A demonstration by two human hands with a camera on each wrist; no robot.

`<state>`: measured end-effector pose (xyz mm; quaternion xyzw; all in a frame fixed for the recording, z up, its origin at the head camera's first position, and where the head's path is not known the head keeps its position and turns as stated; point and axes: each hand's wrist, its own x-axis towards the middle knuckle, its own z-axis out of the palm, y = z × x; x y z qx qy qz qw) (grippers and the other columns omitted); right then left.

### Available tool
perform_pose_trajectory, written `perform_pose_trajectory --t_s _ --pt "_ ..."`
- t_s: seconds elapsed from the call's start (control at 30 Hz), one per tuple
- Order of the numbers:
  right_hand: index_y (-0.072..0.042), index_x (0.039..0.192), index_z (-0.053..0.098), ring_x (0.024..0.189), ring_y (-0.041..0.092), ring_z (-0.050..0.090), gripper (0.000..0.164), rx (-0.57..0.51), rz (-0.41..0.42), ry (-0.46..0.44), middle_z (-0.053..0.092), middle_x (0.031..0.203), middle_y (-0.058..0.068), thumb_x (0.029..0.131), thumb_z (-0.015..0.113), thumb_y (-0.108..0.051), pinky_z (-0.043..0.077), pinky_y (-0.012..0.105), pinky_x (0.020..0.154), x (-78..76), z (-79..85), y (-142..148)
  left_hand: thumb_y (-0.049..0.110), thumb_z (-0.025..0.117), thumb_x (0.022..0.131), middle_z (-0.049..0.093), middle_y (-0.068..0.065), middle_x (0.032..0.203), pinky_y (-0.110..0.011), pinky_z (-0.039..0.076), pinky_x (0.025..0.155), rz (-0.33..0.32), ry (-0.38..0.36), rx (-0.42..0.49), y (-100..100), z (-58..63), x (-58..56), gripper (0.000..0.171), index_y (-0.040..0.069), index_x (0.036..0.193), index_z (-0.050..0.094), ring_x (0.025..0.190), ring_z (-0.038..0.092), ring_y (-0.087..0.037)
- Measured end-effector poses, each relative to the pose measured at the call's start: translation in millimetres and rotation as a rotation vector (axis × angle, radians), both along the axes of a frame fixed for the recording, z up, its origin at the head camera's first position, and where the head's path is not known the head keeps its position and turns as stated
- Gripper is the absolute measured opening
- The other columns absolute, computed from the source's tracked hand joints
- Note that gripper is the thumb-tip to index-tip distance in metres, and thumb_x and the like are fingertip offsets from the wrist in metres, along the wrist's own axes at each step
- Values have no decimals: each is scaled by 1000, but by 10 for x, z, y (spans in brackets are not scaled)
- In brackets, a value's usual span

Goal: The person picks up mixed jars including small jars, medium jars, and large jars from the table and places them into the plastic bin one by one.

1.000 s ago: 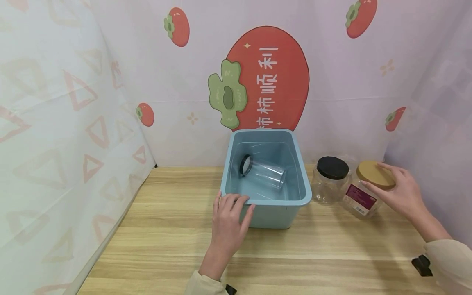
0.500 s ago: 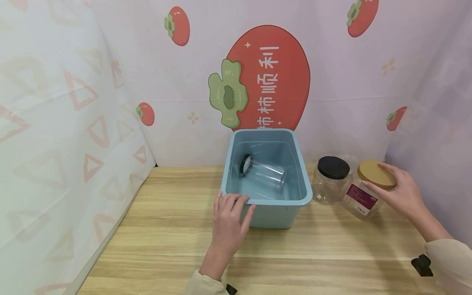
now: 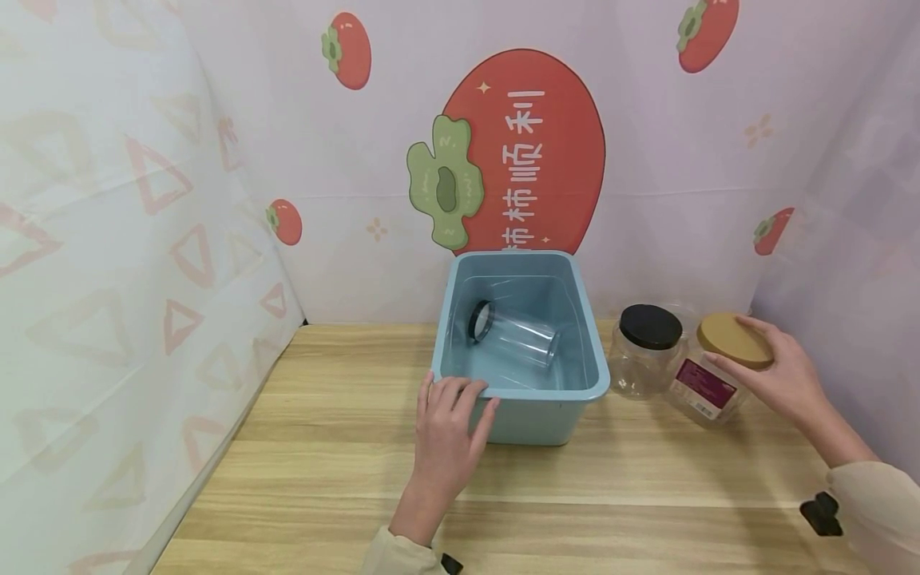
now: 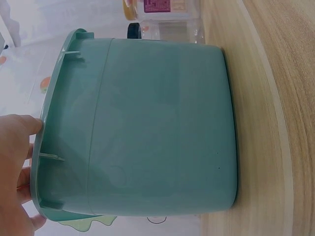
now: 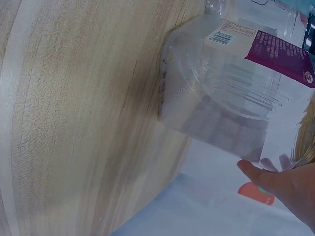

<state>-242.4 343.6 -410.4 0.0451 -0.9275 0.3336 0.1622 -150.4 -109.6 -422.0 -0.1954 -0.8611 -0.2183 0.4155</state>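
My left hand (image 3: 447, 435) holds the near rim of a light blue plastic bin (image 3: 532, 422), its fingers hooked over the edge. In the left wrist view the thumb (image 4: 30, 124) lies against the outer side of that rim. Inside the bin, a clear jar with a black lid (image 3: 513, 335) lies on its side. At the right, my right hand (image 3: 787, 375) grips the yellow-brown lid (image 3: 735, 341) of a clear jar (image 5: 221, 83) with a purple and white label, thumb and fingers on opposite sides. This jar stands on the table.
A clear jar with a black lid (image 3: 642, 363) stands between the bin and the labelled jar. Another clear container (image 3: 679, 310) shows partly behind them. The wooden table (image 3: 561, 511) meets a patterned cloth (image 3: 359, 271) at the back and sides.
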Motion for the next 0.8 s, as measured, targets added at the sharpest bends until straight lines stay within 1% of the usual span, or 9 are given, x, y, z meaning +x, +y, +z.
perform_pose_trajectory --t_s 0.1,0.3,0.47,0.57,0.73,0.8 --pt "4 158 40 119 53 46 83 -6 -1 -8 42 147 46 95 78 -34 31 27 71 4 3 7 23 78 96 70 -8 105 -65 43 111 0 0 0 2 2 0 22 8 111 75 106 63 -28" --pt "3 158 40 120 54 46 84 7 -10 -16 42 147 45 95 78 -36 31 30 73 12 16 8 25 76 98 70 -8 105 -66 43 111 -3 -2 2 6 -2 -3 21 7 111 75 106 63 -28" --pt "3 158 40 121 54 44 84 -1 -10 -16 42 147 45 95 78 -36 31 31 74 18 16 14 25 75 99 70 -8 105 -66 44 111 -5 1 1 9 -11 -8 21 7 111 75 107 63 -28" --pt "4 158 40 123 55 43 83 -18 4 -8 41 149 45 95 78 -33 30 29 76 15 23 29 25 76 98 70 -8 105 -65 43 111 -1 0 0 9 -14 -8 21 8 111 75 107 63 -28" --pt "5 157 41 123 56 42 80 -23 25 18 41 149 46 95 79 -29 29 28 76 -7 57 69 24 76 98 70 -8 106 -65 43 111 0 -7 1 3 -16 -5 21 8 111 75 107 63 -28" --pt "6 156 43 121 53 43 80 -10 22 27 42 148 45 94 79 -29 29 28 75 -13 82 70 24 77 97 70 -8 105 -66 43 111 -1 -8 4 2 -15 -5 21 8 111 75 107 63 -28"
